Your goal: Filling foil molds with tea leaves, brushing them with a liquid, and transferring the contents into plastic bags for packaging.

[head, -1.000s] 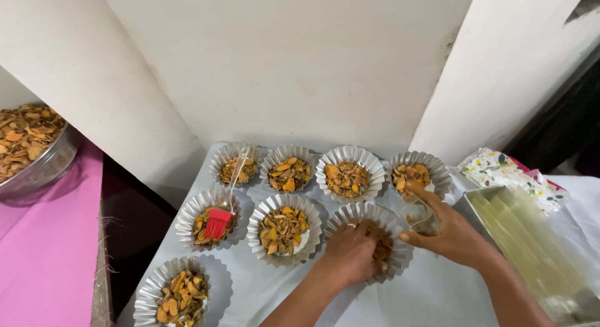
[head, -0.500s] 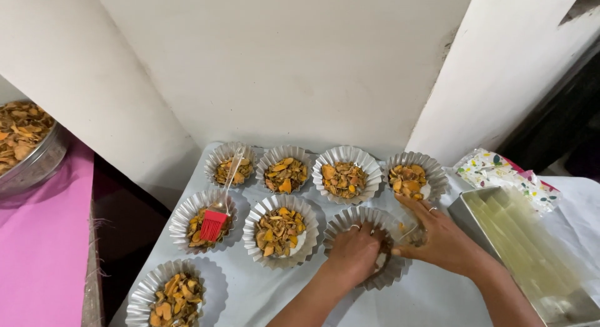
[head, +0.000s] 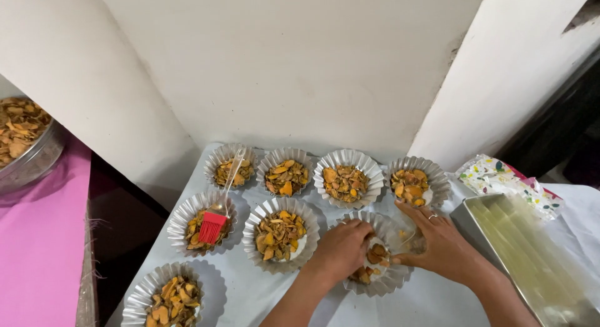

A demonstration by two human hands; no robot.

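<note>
My left hand (head: 340, 249) rests inside a fluted metal tart mould (head: 375, 283) and presses on orange-brown dried slices (head: 377, 253) in it. My right hand (head: 440, 242) lies against the mould's right rim, fingers spread, with a ring on one finger and a small clear cup (head: 414, 239) under its fingers. Several more fluted moulds filled with the same slices stand around, such as the one (head: 279, 233) just left of my left hand and one (head: 412, 183) behind my right hand.
A red silicone brush (head: 214, 226) with a clear handle lies across two moulds at the left. A metal tray (head: 531, 258) sits at the right, a patterned packet (head: 506, 180) behind it. A steel bowl of slices (head: 22, 143) stands on a pink cloth far left. White walls close behind.
My left hand has slid left and lifted off part of the mould, so slices inside now show. My right hand has settled lower against the rim.
</note>
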